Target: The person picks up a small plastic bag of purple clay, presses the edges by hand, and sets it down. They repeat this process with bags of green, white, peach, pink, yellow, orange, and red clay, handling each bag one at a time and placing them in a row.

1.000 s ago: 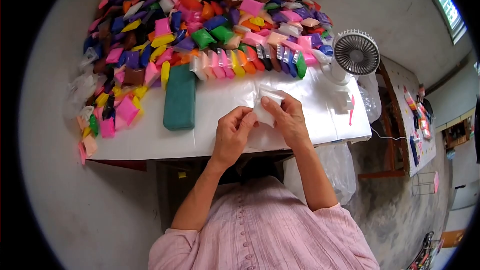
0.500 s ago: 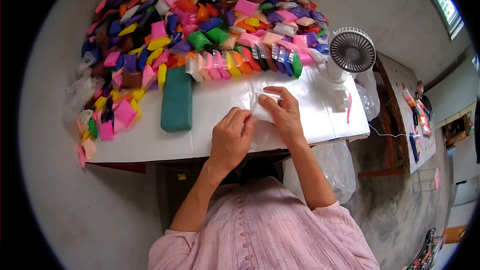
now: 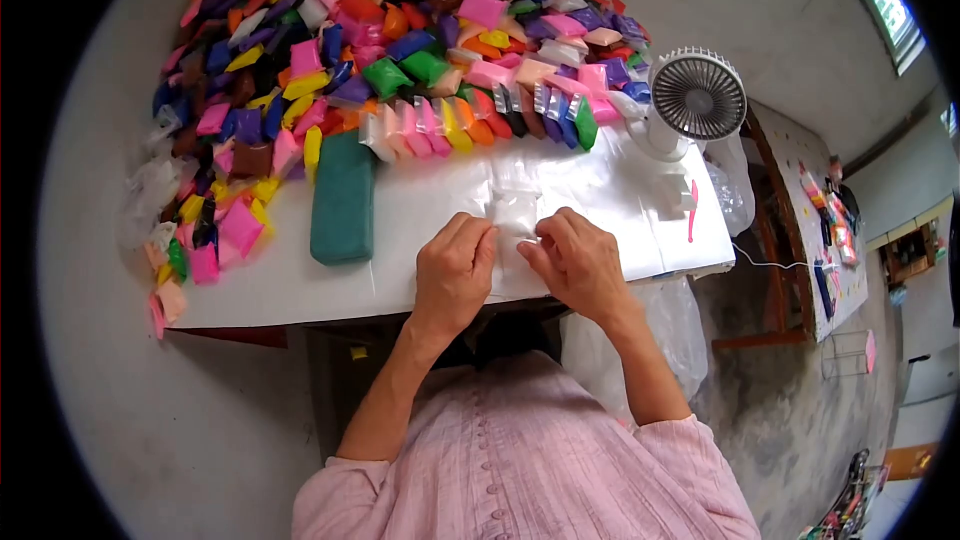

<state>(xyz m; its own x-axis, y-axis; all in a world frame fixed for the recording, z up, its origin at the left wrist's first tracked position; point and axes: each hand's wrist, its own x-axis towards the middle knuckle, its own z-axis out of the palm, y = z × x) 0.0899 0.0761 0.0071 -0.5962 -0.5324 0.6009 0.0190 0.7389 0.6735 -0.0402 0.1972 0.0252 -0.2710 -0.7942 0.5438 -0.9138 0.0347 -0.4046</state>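
Note:
A small clear plastic packet with white contents lies on the white table covering in front of me. My left hand is closed at its near left edge, fingers curled and thumb pressed against them. At the opposite edge, my right hand is also closed, its fingertips pinching the packet's side. Beyond the packet stands a row of filled packets in several colours. To the left of my hands is a green oblong case.
A large heap of colourful packets covers the back and left of the table. At the right stand a white fan and a thin pink tool. Clear plastic bags hang below the table's front edge. Another table holds assorted items.
My right hand has come down and right from over the packet to its right edge. The packet now lies flatter and more exposed between my hands. The view has shifted slightly.

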